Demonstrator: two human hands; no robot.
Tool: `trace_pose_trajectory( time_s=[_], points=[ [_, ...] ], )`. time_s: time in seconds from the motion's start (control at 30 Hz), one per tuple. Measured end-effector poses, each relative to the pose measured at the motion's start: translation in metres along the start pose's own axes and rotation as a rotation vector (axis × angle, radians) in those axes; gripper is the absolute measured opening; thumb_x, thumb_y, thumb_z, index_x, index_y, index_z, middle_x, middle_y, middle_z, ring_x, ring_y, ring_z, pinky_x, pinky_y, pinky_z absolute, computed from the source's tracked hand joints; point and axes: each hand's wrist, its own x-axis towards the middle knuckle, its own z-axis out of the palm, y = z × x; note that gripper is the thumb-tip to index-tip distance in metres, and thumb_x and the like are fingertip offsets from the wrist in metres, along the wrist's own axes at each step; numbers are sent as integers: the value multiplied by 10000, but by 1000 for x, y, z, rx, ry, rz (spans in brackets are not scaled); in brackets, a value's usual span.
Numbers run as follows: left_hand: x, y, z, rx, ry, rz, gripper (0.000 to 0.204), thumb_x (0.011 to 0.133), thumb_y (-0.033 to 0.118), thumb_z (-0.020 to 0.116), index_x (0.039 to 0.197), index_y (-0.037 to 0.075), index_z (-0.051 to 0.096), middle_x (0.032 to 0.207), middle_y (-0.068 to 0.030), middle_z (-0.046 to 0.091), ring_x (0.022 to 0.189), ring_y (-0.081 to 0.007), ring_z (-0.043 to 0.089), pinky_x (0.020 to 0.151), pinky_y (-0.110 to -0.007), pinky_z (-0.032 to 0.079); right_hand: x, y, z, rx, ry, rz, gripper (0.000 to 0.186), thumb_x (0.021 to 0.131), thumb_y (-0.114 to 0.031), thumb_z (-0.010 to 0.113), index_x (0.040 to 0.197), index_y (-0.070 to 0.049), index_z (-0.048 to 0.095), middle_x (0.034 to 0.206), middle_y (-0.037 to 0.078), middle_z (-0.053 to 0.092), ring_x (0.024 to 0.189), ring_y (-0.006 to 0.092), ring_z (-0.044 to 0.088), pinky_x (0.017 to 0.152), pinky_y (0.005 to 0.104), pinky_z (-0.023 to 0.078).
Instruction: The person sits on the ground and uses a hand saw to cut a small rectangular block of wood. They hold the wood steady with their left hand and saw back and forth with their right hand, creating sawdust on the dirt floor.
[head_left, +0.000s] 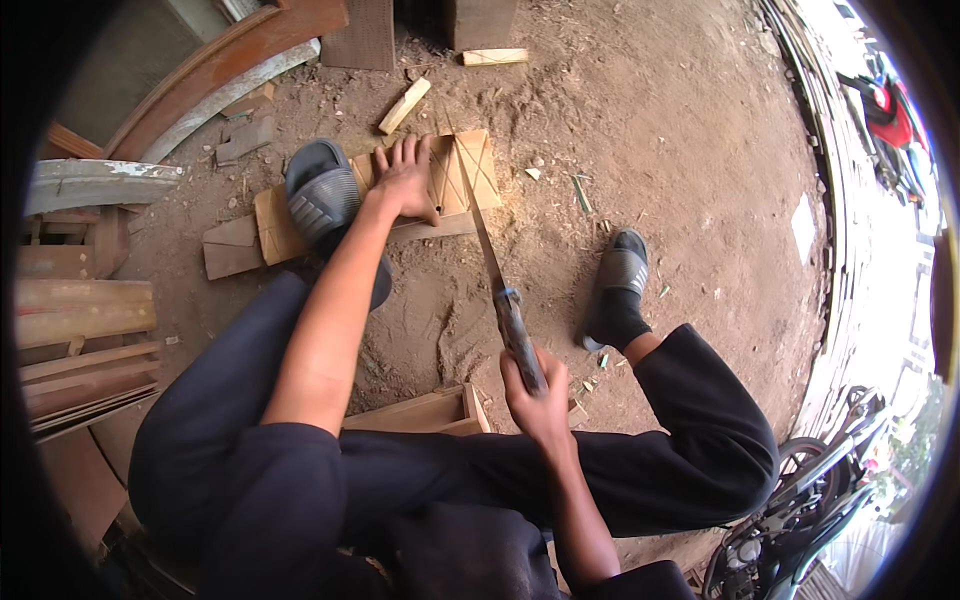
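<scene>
- A wooden board, marked with dark drawn lines, lies low over the dirt ground.
- A saw crosses it near the right end.
- The left hand spreads flat on it; the right hand grips the saw's handle.
- Pale stripes mark the grey sandals.

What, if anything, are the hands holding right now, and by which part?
The right hand holds the saw by its handle. The left hand grips nothing; it lies spread on top of the board.
</scene>
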Motion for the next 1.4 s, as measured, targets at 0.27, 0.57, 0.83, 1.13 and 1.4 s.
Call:
trace_pose_trajectory(
  time_s=[0.27, 0.57, 0.83, 1.13, 1.4],
  points=[
    [10, -7, 5, -1, -38, 9, 1496, 432, 481, 884, 1517, -6, -23, 1570, -250, 70, 1465, -406, 30, 1149, -633, 13, 31, 17, 19, -16, -10, -35, 249, 886, -158, 621, 725, 18, 548, 567, 43, 459, 563, 80, 433, 523, 306, 386],
    [31, -13, -4, 8, -138, 35, 1536, 421, 525, 864, 1512, -8, -76, 1564, -245, 72, 1457, -402, 53, 1140, -645, 24, 45, 24, 22, 75, 22, -4, 300, 909, -196, 629, 702, -3, 528, 580, -1, 428, 575, 60, 394, 510, 284, 342],
    [68, -24, -15, 33, -243, 79, 1586, 402, 563, 866, 1508, -7, -118, 1570, -260, 73, 1459, -408, 72, 1141, -649, 57, 35, 22, 25, 49, 28, 32, 252, 914, -161, 621, 736, -3, 538, 611, -27, 428, 587, 46, 381, 509, 273, 324],
    [98, -33, -22, 14, -344, 32, 1537, 466, 648, 817, 1509, -21, -92, 1578, -279, -47, 1472, -404, 34, 1178, -561, 103, 103, -31, 30, -43, -27, 19, 294, 894, -157, 601, 665, 5, 512, 552, 24, 436, 554, 80, 409, 508, 308, 361],
    [112, -34, -12, -127, -374, 161, 1405, 511, 532, 810, 1535, 19, -3, 1586, -261, 37, 1479, -378, 59, 1194, -467, 135, 96, -32, 14, 29, -10, 123, 267, 893, -152, 608, 692, 8, 534, 553, 31, 452, 550, 75, 408, 506, 300, 361]
  ],
)
